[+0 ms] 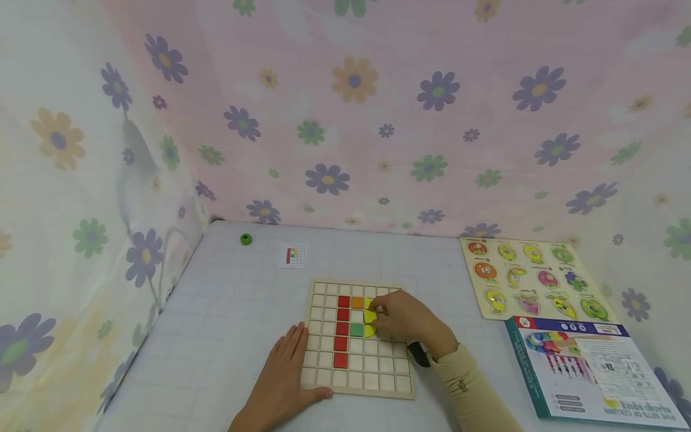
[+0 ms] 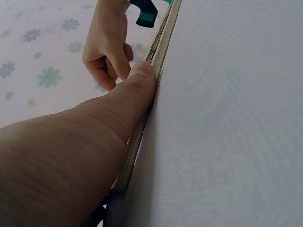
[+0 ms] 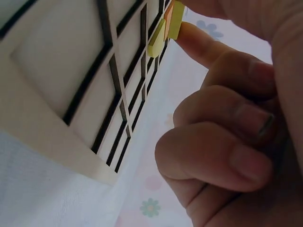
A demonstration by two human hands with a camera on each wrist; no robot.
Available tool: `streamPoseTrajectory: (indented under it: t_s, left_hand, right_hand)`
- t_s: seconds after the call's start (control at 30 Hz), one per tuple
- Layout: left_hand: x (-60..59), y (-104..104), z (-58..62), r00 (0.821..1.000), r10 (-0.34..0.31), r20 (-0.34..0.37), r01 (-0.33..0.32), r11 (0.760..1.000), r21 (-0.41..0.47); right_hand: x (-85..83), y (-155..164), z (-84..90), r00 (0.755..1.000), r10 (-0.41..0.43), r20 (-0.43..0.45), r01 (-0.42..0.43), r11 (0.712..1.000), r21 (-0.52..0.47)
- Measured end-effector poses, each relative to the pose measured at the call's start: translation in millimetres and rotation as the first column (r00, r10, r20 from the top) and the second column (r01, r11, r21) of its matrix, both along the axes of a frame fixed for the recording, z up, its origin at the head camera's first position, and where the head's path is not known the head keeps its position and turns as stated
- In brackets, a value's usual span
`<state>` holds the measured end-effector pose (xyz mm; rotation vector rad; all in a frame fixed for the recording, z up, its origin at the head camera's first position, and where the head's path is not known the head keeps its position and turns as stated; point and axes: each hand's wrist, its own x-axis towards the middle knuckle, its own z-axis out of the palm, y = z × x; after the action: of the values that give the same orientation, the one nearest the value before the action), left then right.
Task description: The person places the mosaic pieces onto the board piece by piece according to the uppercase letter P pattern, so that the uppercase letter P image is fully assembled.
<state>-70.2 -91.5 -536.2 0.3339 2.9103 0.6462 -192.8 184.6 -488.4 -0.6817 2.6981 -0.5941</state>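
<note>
A wooden grid board lies on the table in front of me. Several red tiles form a column in its cells, with an orange tile and a green tile to their right. Yellow pieces show beside my right hand. Its thumb and index finger pinch a yellow tile close over the board, the other fingers curled. My left hand rests along the board's left edge, fingers straight, with the thumb against the near edge.
Beyond the board lie a small printed card with a coloured grid and a green ring-like piece. On the right are a fruit puzzle board and a large flat box. Flowered cloth encloses the table.
</note>
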Motion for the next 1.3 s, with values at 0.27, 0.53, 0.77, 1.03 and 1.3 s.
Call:
streamPoseTrajectory:
  t_s: [0.27,0.53,0.77,1.03,1.3]
  left_hand:
    - [0.2,-0.8,-3.3,1.000,0.000,-0.009,0.000,1.000,-0.004]
    - [0.4,0.0,-1.0,1.000,0.001,0.003,-0.001,1.000,-0.007]
    - [0.2,0.1,-1.1,1.000,0.003,0.004,-0.003,1.000,-0.009]
    - [0.4,0.3,-0.1,1.000,0.002,0.011,-0.002,1.000,-0.005]
    - [-0.6,0.0,-0.9,1.000,0.004,0.010,-0.004,1.000,-0.015]
  right_hand:
    - [1.5,-1.5,0.5,0.999,-0.017,-0.029,0.017,1.000,0.002]
    - [1.6,0.2,-2.0,0.999,-0.027,-0.041,0.028,0.999,0.017]
    - [1.5,1.3,-3.5,0.998,-0.051,-0.045,0.052,0.999,0.014]
    - [1.5,-0.7,-4.9,0.997,-0.069,-0.040,0.069,0.998,0.014]
    - [2.3,-3.9,-2.1,0.997,-0.057,-0.051,0.060,0.997,0.048]
